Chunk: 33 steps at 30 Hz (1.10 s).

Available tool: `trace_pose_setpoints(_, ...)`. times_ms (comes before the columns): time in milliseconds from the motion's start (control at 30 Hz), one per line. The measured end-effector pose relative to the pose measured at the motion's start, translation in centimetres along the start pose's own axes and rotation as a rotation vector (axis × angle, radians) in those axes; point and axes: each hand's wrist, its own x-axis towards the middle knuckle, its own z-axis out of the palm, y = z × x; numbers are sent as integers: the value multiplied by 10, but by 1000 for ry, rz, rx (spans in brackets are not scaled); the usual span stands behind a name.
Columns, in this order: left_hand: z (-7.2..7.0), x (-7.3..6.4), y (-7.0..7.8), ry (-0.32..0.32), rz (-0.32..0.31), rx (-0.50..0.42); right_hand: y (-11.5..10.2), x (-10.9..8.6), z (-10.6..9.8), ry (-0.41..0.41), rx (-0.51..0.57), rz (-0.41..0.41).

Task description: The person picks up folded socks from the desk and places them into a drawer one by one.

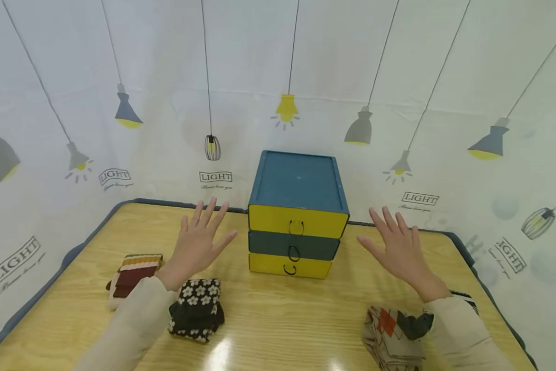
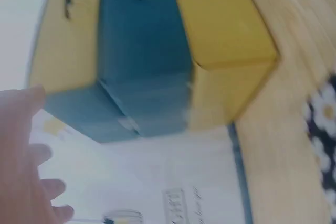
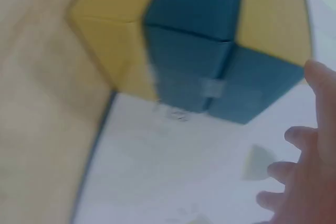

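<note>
Hands (image 1: 198, 250) (image 1: 400, 252), splay-fingered and apart, flank a boxy drawer stack (image 1: 275, 245) (matte plastic, perhaps) on a wood-grained table (image 1: 278, 319).

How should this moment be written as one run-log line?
left hand: empty | right hand: empty | three-drawer box: between hands, closed | striped socks, floral socks, argyle socks: folded, on wooden table

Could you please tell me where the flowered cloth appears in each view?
Head: flowered cloth at lower left of centre.
Left wrist: flowered cloth at the right edge, cut off by the frame.
Right wrist: not in it.
Shared landmark: the drawers, central in head, at the top in both wrist views.
</note>
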Motion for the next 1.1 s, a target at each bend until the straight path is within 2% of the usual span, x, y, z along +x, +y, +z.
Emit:
trace_pose_setpoints(133,-6,-5,17,112,72,-89,-14,12,-17,-8,46,-57)
trace_pose_setpoints(267,-6,-9,38,225,179,-199,-31,25,-29,-62,138,-108)
trace_pose_setpoints(400,0,-13,56,272,259,-323,-46,36,-32,-95,207,-142)
trace_pose_setpoints(533,7,-16,71,242,281,-459,-55,46,-30,-80,235,-164)
trace_pose_setpoints(633,14,-17,80,199,273,-569,-59,51,-29,-61,244,-166)
trace_pose_setpoints(767,24,-15,87,131,235,-694,-60,57,-28,-47,228,-164)
trace_pose_setpoints(967,35,-6,90,8,156,-866,-55,66,-27,-64,212,-166)
trace_pose_setpoints(1100,27,-2,97,-74,109,-958,-55,70,-26,-75,215,-166)
